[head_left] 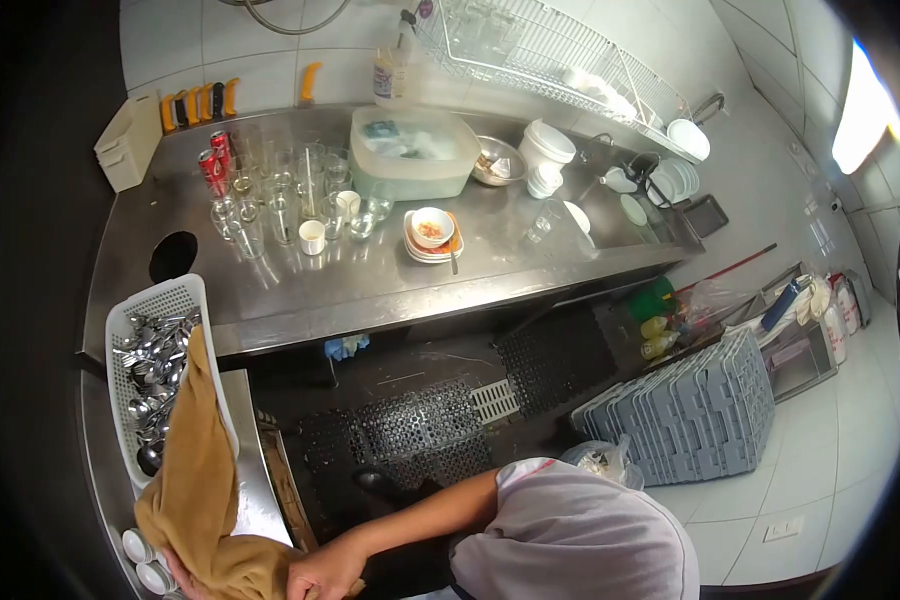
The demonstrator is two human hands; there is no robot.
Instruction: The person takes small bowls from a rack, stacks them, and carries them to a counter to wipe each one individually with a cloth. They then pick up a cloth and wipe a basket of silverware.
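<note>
Though print on the red cans (215,160) is unreadable, the right hand (325,575) grips a towel (200,480).

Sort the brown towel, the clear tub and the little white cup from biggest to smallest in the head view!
1. brown towel, though it is nearest the camera.
2. clear tub.
3. white cup.

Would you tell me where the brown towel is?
The towel is lower left in the head view, draped over the cutlery basket and gripped by a hand.

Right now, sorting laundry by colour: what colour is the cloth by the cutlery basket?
The cloth is plain tan-brown; the head view shows it.
</note>
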